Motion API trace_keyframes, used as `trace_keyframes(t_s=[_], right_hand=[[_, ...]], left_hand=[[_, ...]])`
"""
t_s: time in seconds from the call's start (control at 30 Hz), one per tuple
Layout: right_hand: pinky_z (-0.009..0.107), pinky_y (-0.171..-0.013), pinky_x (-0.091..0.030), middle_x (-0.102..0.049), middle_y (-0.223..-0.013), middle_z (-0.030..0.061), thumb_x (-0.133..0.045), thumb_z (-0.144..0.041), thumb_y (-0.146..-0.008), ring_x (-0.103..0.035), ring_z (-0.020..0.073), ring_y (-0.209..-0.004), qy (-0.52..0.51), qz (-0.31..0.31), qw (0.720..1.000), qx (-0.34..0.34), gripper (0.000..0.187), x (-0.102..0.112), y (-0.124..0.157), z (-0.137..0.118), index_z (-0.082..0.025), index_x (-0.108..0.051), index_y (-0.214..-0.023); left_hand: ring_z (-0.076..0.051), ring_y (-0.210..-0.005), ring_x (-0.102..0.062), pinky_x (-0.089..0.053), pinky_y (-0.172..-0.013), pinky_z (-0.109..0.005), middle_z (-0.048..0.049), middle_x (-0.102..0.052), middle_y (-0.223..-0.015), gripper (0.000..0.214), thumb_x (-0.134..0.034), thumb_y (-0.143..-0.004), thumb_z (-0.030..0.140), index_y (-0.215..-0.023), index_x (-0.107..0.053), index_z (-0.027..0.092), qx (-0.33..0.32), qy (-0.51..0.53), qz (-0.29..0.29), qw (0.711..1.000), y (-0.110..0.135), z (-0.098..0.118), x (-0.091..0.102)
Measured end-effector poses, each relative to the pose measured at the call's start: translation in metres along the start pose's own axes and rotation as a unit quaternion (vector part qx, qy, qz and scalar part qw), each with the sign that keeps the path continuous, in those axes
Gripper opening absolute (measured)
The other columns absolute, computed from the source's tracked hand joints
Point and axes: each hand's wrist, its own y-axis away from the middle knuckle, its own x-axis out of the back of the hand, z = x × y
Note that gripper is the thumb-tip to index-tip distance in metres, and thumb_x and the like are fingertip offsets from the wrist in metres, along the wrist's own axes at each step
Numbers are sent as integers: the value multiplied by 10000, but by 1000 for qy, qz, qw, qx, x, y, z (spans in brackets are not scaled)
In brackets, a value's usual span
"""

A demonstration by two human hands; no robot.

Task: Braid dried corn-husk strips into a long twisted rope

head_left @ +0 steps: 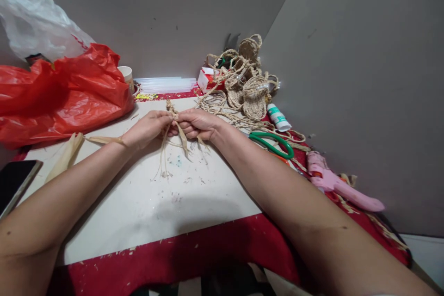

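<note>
My left hand (147, 128) and my right hand (197, 124) meet over the white board (166, 194), both pinched on a small bundle of dry straw strips (172, 115). The bundle's knotted top sticks up between my fingers, and its loose ends hang down and fan out onto the board. A flat dry husk strip (65, 157) lies under my left forearm.
A red plastic bag (62, 92) and a white bag fill the back left. A heap of woven jute rope pieces (246, 83) sits at the back right. Green-handled scissors (272, 143), a pink glue gun (340, 185), a glue tube (279, 118), a paper cup (126, 76) and a phone (15, 182) lie around.
</note>
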Motion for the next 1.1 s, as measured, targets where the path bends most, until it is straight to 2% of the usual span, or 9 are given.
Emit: trace_keyframes(t_s=[0.1,0.2,0.3,0.43,0.57,0.73,0.8,0.97,1.1], right_hand=[[100,-305,-129,-228,-441,-113,-478,-130,-802,-128,14,-342,30,-1,999,-12,148,1,3,-2,-129,-461,-656],[111,-312,-125,-236,-436,-110,-480,-118,-792,-132,16,-340,72,6,997,-19,161,1,6,-4,-140,-444,-636],[135,-310,-137,-266,-417,-103,-484,-134,-803,-161,25,-328,151,26,988,-5,144,0,8,-4,-138,-479,-659],[170,-320,-138,-296,-389,-91,-497,-185,-838,-209,37,-317,297,71,952,31,164,-2,13,-6,-132,-526,-685],[189,-363,-158,-306,-413,-89,-515,-220,-840,-232,39,-345,384,112,916,42,156,-8,16,-7,-132,-547,-716],[198,-453,-225,-394,-511,-50,-487,-158,-813,-327,53,-460,496,147,852,78,173,-16,16,-6,-128,-526,-647],[201,-485,-238,-409,-531,-42,-475,-146,-807,-345,60,-490,525,157,832,86,186,-19,16,-6,-136,-500,-623],[224,-515,-241,-426,-524,-23,-485,-187,-802,-358,90,-528,590,179,783,82,210,-20,17,-8,-154,-472,-595],[239,-525,-246,-461,-542,-2,-479,-164,-776,-358,101,-533,621,197,755,77,191,-23,21,-15,-150,-494,-586]], left_hand=[[-62,-434,-406,-318,-437,-203,12,-470,-532,88,-563,-736,200,-672,-545,143,21,21,-29,999,4,2,-3],[-48,-382,-254,-190,-398,-203,60,-348,-457,99,-538,-754,216,-682,-559,152,10,-70,-11,997,4,3,0],[-66,-439,-319,-260,-455,-210,46,-435,-489,146,-507,-761,232,-689,-598,143,-57,-218,18,974,1,-1,3],[-102,-567,-437,-347,-576,-221,9,-573,-614,228,-467,-782,266,-721,-641,132,-134,-346,32,928,-3,-5,6],[-105,-572,-447,-353,-568,-215,-10,-598,-639,237,-467,-774,286,-737,-640,130,-133,-312,23,941,-4,-7,8],[-71,-421,-288,-225,-435,-210,49,-406,-441,210,-520,-739,320,-661,-601,143,-63,-240,38,968,-4,-8,7],[-64,-411,-273,-198,-425,-211,55,-387,-437,221,-541,-732,341,-641,-585,144,-56,-235,49,969,-4,-9,7],[-70,-443,-362,-237,-439,-205,30,-465,-486,220,-565,-716,339,-613,-556,146,-62,-229,55,970,-6,-13,9],[-61,-425,-336,-218,-424,-203,37,-432,-456,209,-573,-692,316,-573,-531,149,-58,-230,76,968,-6,-14,7]])
